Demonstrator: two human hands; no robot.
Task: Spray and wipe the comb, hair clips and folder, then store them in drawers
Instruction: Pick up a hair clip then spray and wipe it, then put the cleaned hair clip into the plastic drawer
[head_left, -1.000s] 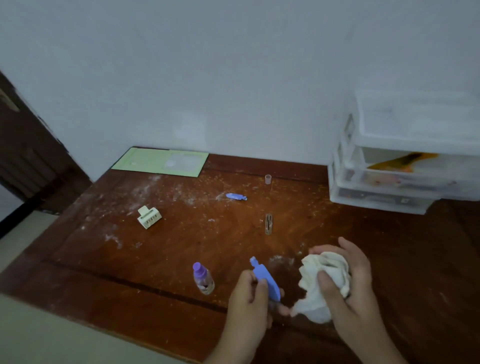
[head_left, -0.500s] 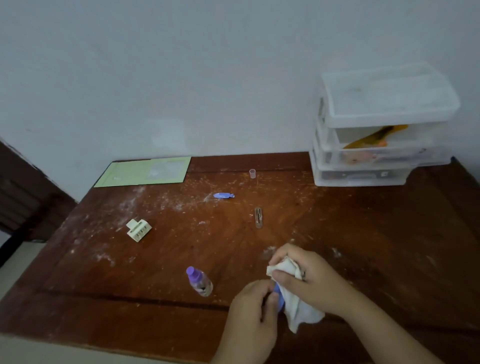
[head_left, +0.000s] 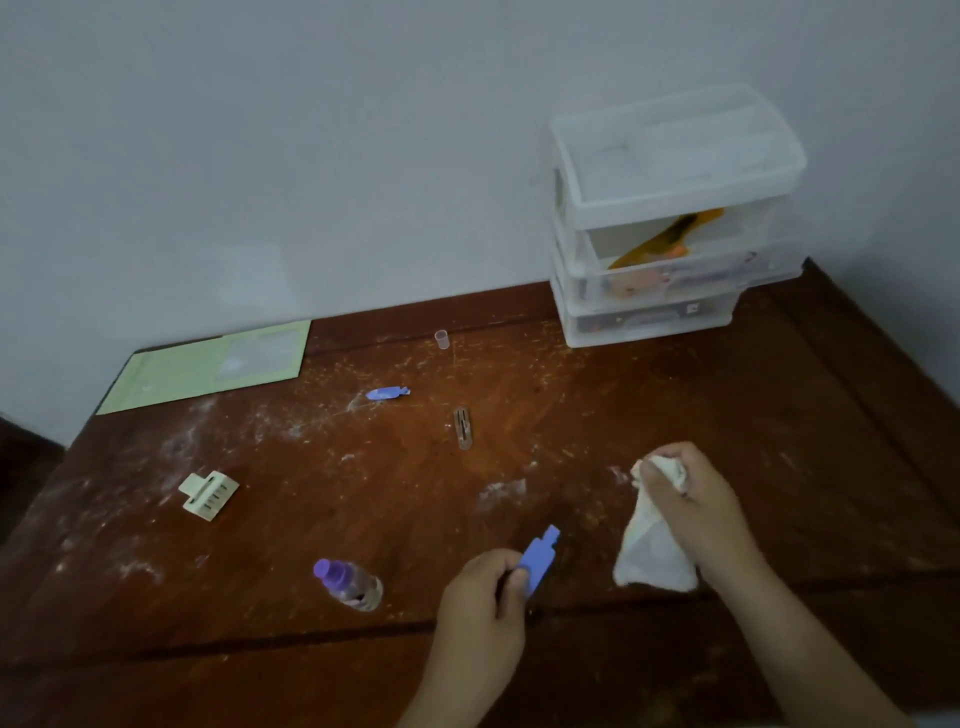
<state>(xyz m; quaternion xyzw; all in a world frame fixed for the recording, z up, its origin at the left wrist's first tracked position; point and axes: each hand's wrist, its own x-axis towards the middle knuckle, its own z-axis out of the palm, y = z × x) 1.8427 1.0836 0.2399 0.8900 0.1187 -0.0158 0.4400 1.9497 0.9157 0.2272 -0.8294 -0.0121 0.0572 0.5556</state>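
Head view, wooden table (head_left: 675, 426) dusted with white powder, against a pale wall. Far left back: green folder (head_left: 208, 366) flat on the table, edge at the wall. In front of it, well apart, cream claw hair clip (head_left: 209, 494) lying on the table. Near front edge, small spray bottle (head_left: 349, 584) with purple cap, lying tilted on its side. Mid-table: blue hair clip (head_left: 387, 393) flat in the powder; behind it a tiny clear cap (head_left: 441, 339) standing near the wall; to the right of the blue clip a brown snap hair clip (head_left: 463, 427) flat, lengthwise toward the camera. Left hand (head_left: 480, 605) just right of the bottle, fingers curled, thumb and forefinger pinching the lower end of the blue comb (head_left: 540, 557); comb sticks up and to the right, clear of the table as far as can be told, teeth not discernible. Right hand (head_left: 693, 506) near the comb but apart from it, fingers curled tight round a bunched white cloth (head_left: 652, 551); top of cloth pokes out above the thumb, the rest hangs below the fist toward the table. Cloth and comb not touching. Back right corner: clear plastic drawers (head_left: 670, 228), three tiers, all pushed in, orange and other items blurred inside.
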